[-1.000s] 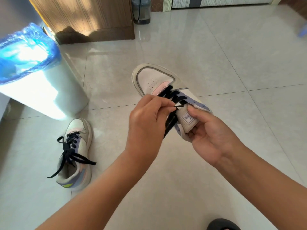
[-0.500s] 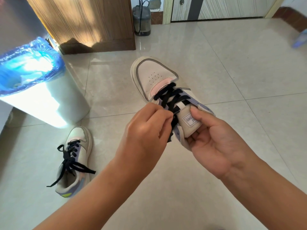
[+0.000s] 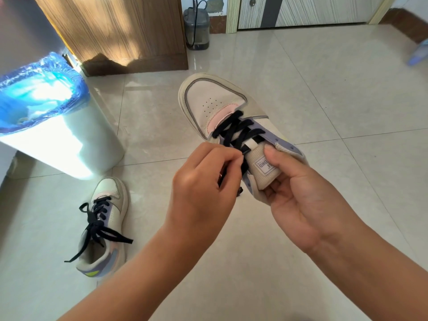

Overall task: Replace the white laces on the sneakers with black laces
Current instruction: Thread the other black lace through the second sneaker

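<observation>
I hold a white sneaker in the air, toe pointing away. A black lace crosses its lower eyelets. My right hand grips the tongue and heel end, thumb pressing on the labelled tongue. My left hand pinches the black lace beside the tongue; the lace's loose end hangs below my fingers. A second sneaker with a black lace threaded through it lies on the floor at lower left, its lace ends loose.
A white bin with a blue liner stands at left on the tiled floor. A wooden cabinet and a small grey appliance stand at the back by a door.
The held sneaker has shifted a little lower and nearer. My left hand has drawn the lace end down beside the tongue, and more of the crossed lace shows.
</observation>
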Motion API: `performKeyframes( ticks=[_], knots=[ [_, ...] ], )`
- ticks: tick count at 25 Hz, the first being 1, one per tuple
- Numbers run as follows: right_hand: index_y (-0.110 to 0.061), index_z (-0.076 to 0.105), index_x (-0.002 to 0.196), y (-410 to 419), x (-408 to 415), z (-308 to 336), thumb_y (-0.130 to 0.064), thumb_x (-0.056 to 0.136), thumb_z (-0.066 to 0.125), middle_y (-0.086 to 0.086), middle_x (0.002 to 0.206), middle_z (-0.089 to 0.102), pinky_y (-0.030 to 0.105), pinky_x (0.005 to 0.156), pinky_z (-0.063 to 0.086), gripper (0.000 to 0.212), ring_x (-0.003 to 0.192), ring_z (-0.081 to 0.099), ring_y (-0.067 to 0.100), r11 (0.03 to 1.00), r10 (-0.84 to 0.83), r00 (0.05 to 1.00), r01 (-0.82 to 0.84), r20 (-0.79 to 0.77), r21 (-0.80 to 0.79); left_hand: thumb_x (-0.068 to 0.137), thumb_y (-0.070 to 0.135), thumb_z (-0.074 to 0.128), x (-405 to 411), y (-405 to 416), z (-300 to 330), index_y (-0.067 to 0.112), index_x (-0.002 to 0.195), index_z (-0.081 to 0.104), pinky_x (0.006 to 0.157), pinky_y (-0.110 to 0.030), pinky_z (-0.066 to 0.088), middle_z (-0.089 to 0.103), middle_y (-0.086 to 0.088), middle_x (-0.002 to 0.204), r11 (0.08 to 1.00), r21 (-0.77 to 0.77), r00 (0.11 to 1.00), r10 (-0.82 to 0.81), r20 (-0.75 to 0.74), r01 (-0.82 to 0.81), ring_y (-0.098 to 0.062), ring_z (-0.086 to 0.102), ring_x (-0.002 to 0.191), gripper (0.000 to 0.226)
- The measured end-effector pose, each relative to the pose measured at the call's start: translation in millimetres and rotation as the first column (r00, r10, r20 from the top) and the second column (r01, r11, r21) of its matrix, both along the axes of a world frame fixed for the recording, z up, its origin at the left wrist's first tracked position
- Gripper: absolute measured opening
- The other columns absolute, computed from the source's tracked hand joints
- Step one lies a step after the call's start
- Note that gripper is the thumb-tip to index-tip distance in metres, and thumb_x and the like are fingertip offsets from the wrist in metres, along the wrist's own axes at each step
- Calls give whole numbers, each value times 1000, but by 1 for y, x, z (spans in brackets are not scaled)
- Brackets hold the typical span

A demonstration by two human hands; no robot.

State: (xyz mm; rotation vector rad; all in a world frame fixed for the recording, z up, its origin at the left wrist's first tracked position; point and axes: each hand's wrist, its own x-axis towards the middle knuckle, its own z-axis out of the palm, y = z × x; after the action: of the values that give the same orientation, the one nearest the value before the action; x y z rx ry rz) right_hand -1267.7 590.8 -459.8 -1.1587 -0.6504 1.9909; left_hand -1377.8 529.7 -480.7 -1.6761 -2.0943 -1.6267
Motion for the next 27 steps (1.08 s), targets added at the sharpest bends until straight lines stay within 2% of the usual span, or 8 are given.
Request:
performKeyframes(
  ticks=[3,7,9,12,15,20,25,27],
  knots=[
    [-14,66,83,-1,-1,1,-15,66,69,10,87,73,28,63,56,17,72,70,16,1000,-17,1000,17,-8,-4,82,6,67,11,-1,2,12,80,71,62,-16,47,66,1,74,996,-81,972,61,229,-43,-10,58,67,7],
    [-11,66,100,-2,-3,1,-14,79,65,8,88,73,26,64,56,21,70,69,14,995,-19,999,15,-44,-102,83,14,67,22,6,2,21,80,68,65,-21,51,67,5,74,986,-153,846,138,515,-68,-8,62,68,8],
    [-11,66,103,-1,-3,2,-13,81,64,8,88,73,26,66,55,22,70,69,14,993,-26,998,19,-60,-119,84,11,67,22,10,3,19,79,68,66,-19,49,66,4,75,988,-135,876,133,464,-78,-8,60,68,9],
    [-12,67,93,0,-2,4,-12,79,65,8,85,73,26,61,55,14,69,69,14,997,-44,998,40,-51,-67,82,3,66,13,13,3,12,82,69,66,-8,42,62,3,77,997,-63,966,57,254,-43,-2,54,70,10],
    [-17,69,74,2,-1,7,-12,70,69,9,83,73,27,61,56,7,70,69,16,999,-43,999,42,-9,-11,82,1,65,0,15,1,14,83,69,69,-6,40,61,6,79,999,-39,975,2,224,6,2,53,73,14],
    [-25,73,61,1,0,12,-16,64,69,6,83,74,29,66,56,11,74,70,15,998,44,999,-45,26,46,79,-10,65,-13,16,-4,-1,83,71,71,-6,39,62,-7,80,997,71,1000,-24,-1,24,-3,52,75,12],
    [-21,75,79,-5,-4,13,-12,82,64,3,91,74,24,66,57,14,82,70,11,980,50,998,-58,45,189,80,1,67,3,12,-2,7,79,69,65,-6,40,59,-2,73,995,70,977,50,207,-66,-2,51,67,6],
    [-21,72,81,-6,-4,13,-11,83,63,2,90,74,23,65,56,13,81,70,10,982,41,999,-46,35,184,79,-2,68,3,13,0,5,78,70,67,-6,39,57,-2,74,996,84,983,23,183,-39,1,49,69,7]
  ],
)
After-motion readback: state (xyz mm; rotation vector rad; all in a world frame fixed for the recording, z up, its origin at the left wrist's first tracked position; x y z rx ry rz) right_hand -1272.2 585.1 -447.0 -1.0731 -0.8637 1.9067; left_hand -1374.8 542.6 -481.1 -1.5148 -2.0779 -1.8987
